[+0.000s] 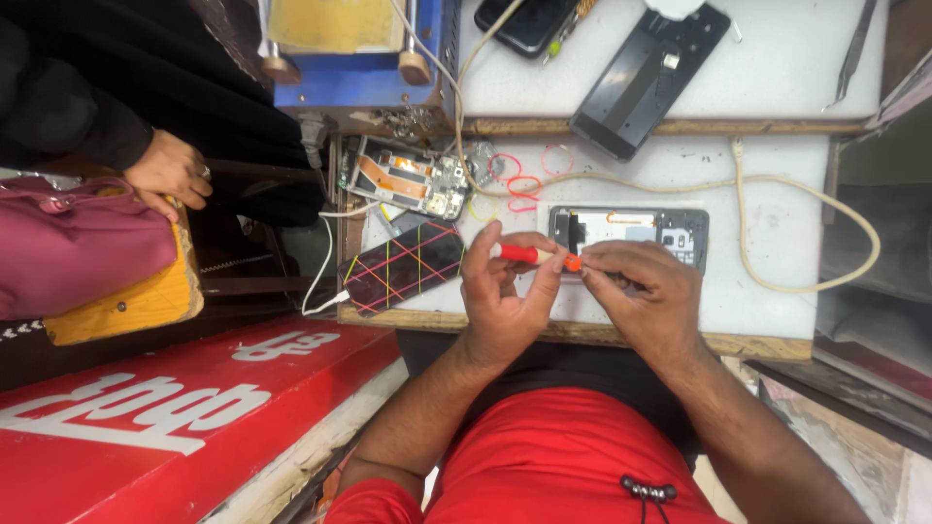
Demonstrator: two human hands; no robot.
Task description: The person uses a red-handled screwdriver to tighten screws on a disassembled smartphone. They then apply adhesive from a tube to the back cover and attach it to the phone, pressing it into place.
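Observation:
My left hand point(500, 291) grips a small red-handled screwdriver point(532, 256) that lies level and points right. My right hand point(641, 286) pinches the orange tip end of the same tool, fingers curled over it. Both hands hover at the near edge of a white worktop point(767, 281). Just beyond them lies an opened phone body point(631, 228), its inner parts showing, partly hidden by my right fingers. To the left of my left hand rests a dark phone point(403, 267) bound with crossed coloured rubber bands.
Another opened phone frame point(408, 180) lies at the back left beside loose rubber bands point(515, 184). A beige cable point(796, 194) loops across the right. A black phone back point(646, 78) and tweezers point(854, 49) sit on the upper shelf. Another person's hand point(173, 175) rests on a maroon bag at left.

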